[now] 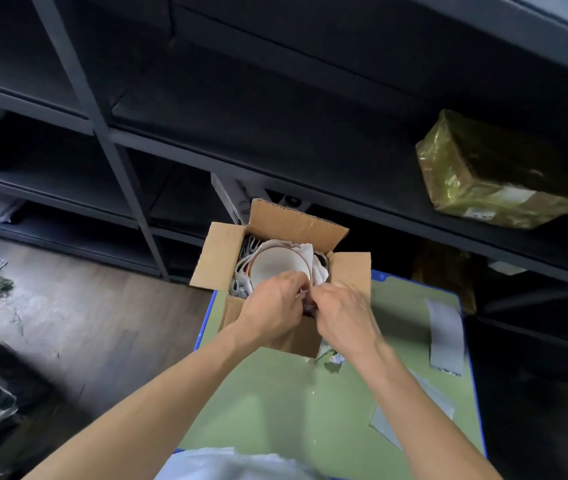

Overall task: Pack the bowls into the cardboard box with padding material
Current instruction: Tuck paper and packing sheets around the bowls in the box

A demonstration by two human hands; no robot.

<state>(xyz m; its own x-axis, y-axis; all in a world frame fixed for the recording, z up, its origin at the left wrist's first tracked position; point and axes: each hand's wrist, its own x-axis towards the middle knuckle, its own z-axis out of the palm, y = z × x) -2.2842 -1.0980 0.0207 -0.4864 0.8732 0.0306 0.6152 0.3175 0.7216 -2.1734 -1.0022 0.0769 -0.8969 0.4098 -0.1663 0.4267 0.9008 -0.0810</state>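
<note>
Left hand (pixel 272 306): pinching paper (pixel 312 254) by bowl (pixel 277 268) rim
Right hand (pixel 344 313): pinching same paper
Advice: tuck snugly between bowl and box (pixel 296 220)

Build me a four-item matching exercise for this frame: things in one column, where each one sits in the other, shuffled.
1. bowl
2. cardboard box
3. film-wrapped parcel
4. grey strip

A. on the dark shelf
B. lying flat on the green tabletop, right side
C. inside the box, paper around it
D. standing at the tabletop's far edge, flaps open

Pairs: 1-C, 2-D, 3-A, 4-B
</note>
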